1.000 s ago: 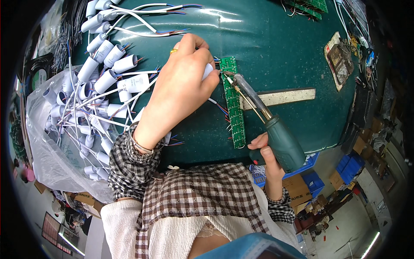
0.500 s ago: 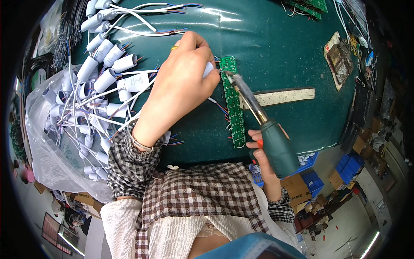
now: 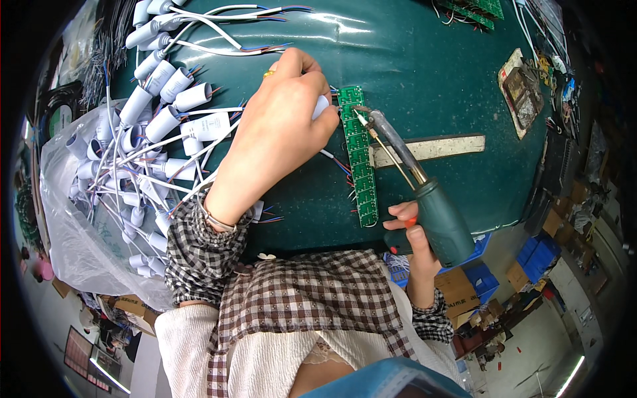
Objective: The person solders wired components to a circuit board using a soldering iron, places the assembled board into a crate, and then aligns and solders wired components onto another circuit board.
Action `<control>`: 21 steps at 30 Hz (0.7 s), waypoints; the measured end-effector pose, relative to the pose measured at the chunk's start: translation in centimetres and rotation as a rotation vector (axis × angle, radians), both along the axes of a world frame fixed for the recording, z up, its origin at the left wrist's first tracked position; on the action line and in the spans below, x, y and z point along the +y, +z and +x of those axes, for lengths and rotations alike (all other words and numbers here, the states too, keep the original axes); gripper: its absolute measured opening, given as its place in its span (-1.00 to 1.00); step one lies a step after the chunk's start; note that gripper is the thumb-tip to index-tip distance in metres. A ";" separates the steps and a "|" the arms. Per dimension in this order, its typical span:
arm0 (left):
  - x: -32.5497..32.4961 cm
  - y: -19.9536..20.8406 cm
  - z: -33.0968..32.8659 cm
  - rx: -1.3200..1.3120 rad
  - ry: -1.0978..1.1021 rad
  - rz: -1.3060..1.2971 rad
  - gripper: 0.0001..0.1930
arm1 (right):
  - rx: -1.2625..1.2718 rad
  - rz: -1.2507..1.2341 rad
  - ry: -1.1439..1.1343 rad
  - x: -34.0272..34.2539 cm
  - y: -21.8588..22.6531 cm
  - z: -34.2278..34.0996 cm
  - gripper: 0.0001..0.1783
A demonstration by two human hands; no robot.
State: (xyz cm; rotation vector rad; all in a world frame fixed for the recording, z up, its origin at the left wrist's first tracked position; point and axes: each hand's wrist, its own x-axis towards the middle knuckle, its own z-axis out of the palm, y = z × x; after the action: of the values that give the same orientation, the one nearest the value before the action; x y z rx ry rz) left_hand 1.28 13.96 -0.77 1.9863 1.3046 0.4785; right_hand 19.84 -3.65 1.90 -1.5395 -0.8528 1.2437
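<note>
My left hand (image 3: pixel 282 123) is closed around a white plastic cylinder (image 3: pixel 321 106), mostly hidden by the fingers. Its wires meet the upper left edge of a long green circuit board strip (image 3: pixel 361 162), which lies upright in the view on the table. My right hand (image 3: pixel 419 255) grips a green soldering gun (image 3: pixel 446 225) with a red trigger. The gun's metal tip and thin feed tube point up and left over the board's upper part, a little right of my left fingertips. Red and blue wires (image 3: pixel 342 166) show at the board's left edge.
White cylinders with cables (image 3: pixel 136 106) are heaped at the left, partly on a clear plastic bag (image 3: pixel 73 255). A flat pale bar (image 3: pixel 438 148) lies against the board's right side. Farther right is a grimy holder (image 3: pixel 521 93); more green boards (image 3: pixel 481 9) lie at the far edge.
My right hand has drawn the soldering gun slightly right, so its tip has left the board's left edge. My left hand has stayed in place with the white cylinder.
</note>
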 end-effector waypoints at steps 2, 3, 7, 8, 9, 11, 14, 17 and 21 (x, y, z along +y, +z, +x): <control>0.0 -0.1 0.0 0.001 0.000 0.005 -0.82 | 0.022 0.027 -0.012 0.0 -0.1 0.1 -0.63; 0.0 -0.1 0.0 0.000 0.000 0.006 -0.82 | 0.022 0.028 -0.013 0.0 -0.1 0.1 -0.63; 0.0 -0.3 0.1 0.009 -0.002 0.012 -0.82 | 0.037 0.071 -0.033 0.1 -0.2 0.3 -0.64; 0.1 -0.3 0.2 0.012 -0.003 0.010 -0.82 | 0.037 0.079 -0.035 0.1 -0.2 0.4 -0.64; 0.0 -0.3 0.2 0.016 -0.001 0.015 -0.82 | 0.040 0.084 -0.033 0.1 -0.2 0.4 -0.64; -0.2 -0.1 0.1 0.027 0.005 0.023 -0.82 | 0.065 0.107 0.004 -0.1 -0.5 0.7 -0.64; -0.3 -0.1 0.1 0.023 0.015 0.034 -0.81 | 0.056 0.104 0.009 0.1 -0.3 0.7 -0.64; -0.5 -0.2 0.1 0.015 0.017 0.088 -0.82 | 0.065 0.115 -0.028 0.1 -0.1 0.7 -0.65; -1.2 -0.3 0.2 0.107 0.025 0.122 -0.80 | 0.062 0.157 -0.041 0.3 -0.1 0.7 -0.64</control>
State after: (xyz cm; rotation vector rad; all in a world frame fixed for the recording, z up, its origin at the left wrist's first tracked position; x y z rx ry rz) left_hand 1.51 12.78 -1.07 2.1236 1.3968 0.4799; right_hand 20.52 -3.34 1.76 -1.3804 -0.8538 1.1613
